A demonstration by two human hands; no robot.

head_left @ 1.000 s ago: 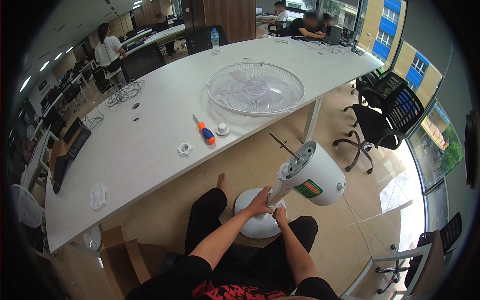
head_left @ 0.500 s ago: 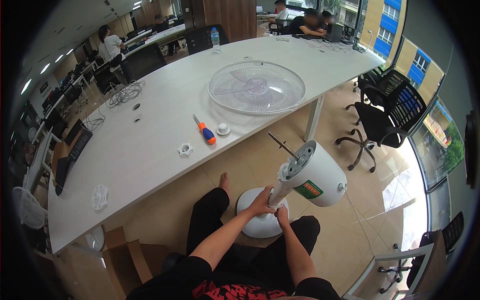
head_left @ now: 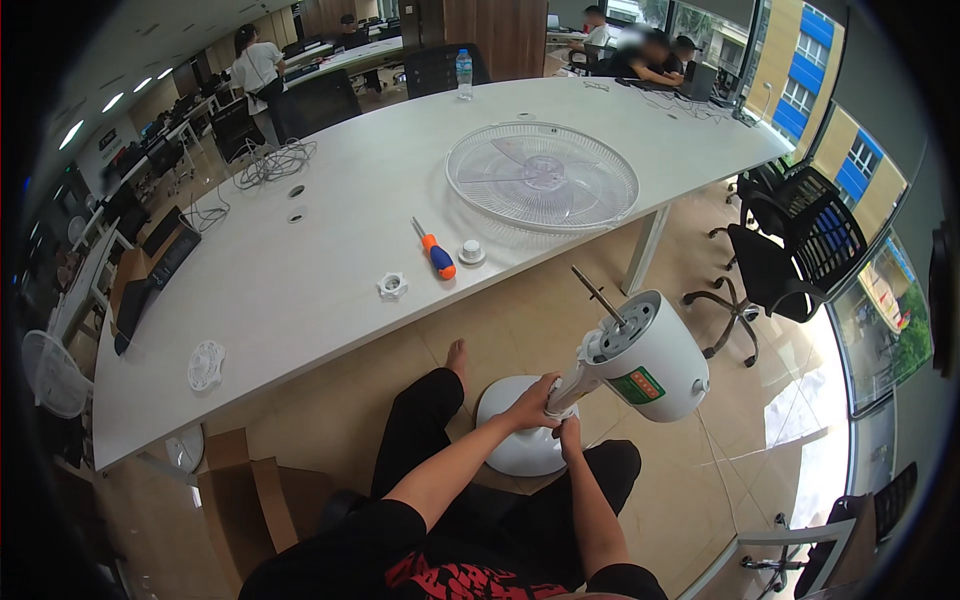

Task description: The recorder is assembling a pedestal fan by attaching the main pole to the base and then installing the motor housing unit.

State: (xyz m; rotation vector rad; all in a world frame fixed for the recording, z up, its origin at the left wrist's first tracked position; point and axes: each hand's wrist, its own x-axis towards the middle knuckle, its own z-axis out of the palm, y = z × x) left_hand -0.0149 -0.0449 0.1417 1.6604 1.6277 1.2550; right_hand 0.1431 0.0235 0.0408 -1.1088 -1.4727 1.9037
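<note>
Between my knees stands a white electric fan [head_left: 662, 368], its motor housing tilted and a metal shaft poking out toward the table. Its round white base [head_left: 520, 455] rests on the floor. My left hand [head_left: 533, 402] is wrapped round the neck below the housing. Just beneath it, my right hand [head_left: 568, 436] is closed on the same post; its fingertips are partly hidden. On the table lie a clear fan grille with blades [head_left: 545, 175], an orange and blue screwdriver [head_left: 437, 256], a white knob [head_left: 471, 252] and a white ring nut [head_left: 393, 286].
A white round slotted part [head_left: 206, 366] lies at the table's left end, and a water bottle [head_left: 464, 75] stands at the back. Cables [head_left: 275, 163] lie at the far left. An open cardboard box [head_left: 245, 500] sits by my left leg. Office chairs [head_left: 800, 255] stand at right.
The whole view has shifted, so the table and its things appear farther right. Both hands keep their hold on the fan's post, and the fan's head leans slightly farther right.
</note>
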